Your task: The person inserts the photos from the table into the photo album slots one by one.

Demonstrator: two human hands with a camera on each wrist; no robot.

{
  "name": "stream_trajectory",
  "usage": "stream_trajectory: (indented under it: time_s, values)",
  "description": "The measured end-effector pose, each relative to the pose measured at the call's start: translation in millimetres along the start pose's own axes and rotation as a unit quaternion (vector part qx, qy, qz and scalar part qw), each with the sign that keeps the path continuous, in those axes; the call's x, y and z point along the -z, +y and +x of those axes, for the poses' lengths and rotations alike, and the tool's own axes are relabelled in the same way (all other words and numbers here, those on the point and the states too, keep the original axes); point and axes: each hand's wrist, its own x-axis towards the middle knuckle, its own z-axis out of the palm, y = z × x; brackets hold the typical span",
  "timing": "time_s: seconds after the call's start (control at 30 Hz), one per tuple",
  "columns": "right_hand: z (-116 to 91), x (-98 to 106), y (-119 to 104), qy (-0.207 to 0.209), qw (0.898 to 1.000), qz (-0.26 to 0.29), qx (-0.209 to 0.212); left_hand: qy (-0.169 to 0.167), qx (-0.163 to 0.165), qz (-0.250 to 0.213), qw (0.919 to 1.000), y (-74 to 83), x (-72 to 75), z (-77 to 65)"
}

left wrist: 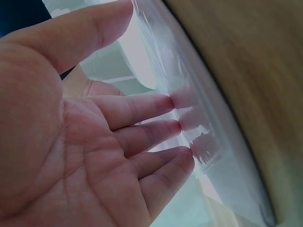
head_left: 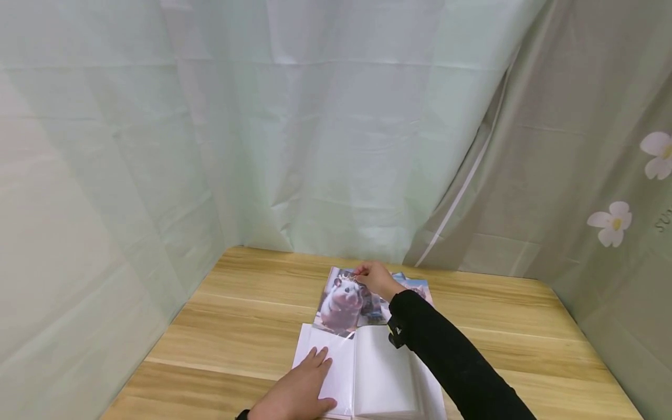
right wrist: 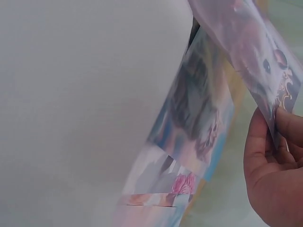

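An open photo album [head_left: 385,373] with clear pocket pages lies near the table's front edge. My left hand [head_left: 301,385] rests flat on its left page, and in the left wrist view the straight fingertips [left wrist: 163,103] press the shiny plastic sleeve [left wrist: 161,56]. With thumb and fingers my right hand [head_left: 377,280] pinches the top right corner of a photo [head_left: 341,303] of a white hamster wearing a crown. The photo stands tilted, its lower edge at the top of the left page. In the right wrist view my right hand [right wrist: 274,165] grips that corner.
Several other printed photos [right wrist: 194,104] lie overlapping behind the album, partly hidden by the right hand and sleeve. The wooden table [head_left: 220,326] is bordered by pale curtains [head_left: 336,146] at the back and sides.
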Motion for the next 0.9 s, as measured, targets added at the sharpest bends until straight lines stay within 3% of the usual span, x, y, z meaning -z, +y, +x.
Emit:
stream_trajectory:
  time_s: [0.47,0.9]
  values:
    - [-3,-5,-3,-0.041,0.999,0.000,0.012,-0.008,0.004,-0.007,0.9999,-1.1,-2.0,2.3]
    - [-14,-21,-7,-0.089,0.996,-0.002,0.011,0.004,-0.007,-0.010,0.9999,-0.4,-2.1,1.3]
